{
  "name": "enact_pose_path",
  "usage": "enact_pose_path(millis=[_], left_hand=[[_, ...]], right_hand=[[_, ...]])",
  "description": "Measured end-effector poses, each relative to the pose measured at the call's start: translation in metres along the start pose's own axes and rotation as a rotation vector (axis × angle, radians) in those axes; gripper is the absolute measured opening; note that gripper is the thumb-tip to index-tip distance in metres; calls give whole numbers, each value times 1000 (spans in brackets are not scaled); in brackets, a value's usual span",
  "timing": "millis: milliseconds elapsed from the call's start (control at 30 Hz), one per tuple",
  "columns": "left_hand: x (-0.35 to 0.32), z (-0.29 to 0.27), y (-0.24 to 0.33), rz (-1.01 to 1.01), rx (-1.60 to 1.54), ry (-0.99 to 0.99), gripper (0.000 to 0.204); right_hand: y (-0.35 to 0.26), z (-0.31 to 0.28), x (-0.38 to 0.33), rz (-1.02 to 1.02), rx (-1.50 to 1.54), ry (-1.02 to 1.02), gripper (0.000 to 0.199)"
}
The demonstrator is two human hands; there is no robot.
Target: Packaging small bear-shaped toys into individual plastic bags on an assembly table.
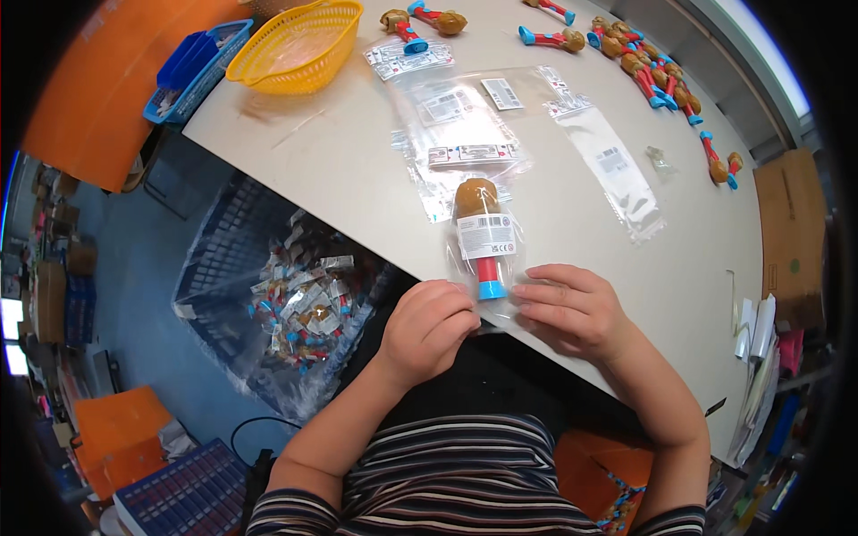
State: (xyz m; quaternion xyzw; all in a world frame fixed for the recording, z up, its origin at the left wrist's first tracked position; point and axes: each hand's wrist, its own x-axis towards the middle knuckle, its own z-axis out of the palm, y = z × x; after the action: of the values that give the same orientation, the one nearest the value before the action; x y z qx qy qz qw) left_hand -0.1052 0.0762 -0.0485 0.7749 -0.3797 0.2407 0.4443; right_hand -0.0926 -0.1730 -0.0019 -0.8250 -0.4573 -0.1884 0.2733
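A clear plastic bag lies at the table's near edge with a toy inside. The toy has a rounded brown head, a red handle and a blue end turned toward me. A white printed label covers its middle. My left hand is closed, pinching the bag's lower left corner. On the other side, my right hand grips the bag's lower right edge between fingers and thumb. Beyond the toy, flat clear bags with printed strips lie in an overlapping pile.
Unbagged toys cluster at the far right. A yellow basket and a blue basket stand at the far left. Below the table's left edge, a blue crate holds bagged toys. Another long clear bag lies to the right.
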Motion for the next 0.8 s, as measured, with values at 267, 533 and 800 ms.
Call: enact_pose_path(millis=[267, 533, 800], left_hand=[[1, -7, -2, 97, 14, -45, 28], [8, -7, 5, -217, -178, 75, 15], [19, -4, 22, -481, 130, 49, 5]], right_hand=[[-4, -1, 1, -81, 34, -40, 18], [-9, -1, -1, 547, 390, -28, 5], [-9, -19, 37, 1036, 523, -330, 25]])
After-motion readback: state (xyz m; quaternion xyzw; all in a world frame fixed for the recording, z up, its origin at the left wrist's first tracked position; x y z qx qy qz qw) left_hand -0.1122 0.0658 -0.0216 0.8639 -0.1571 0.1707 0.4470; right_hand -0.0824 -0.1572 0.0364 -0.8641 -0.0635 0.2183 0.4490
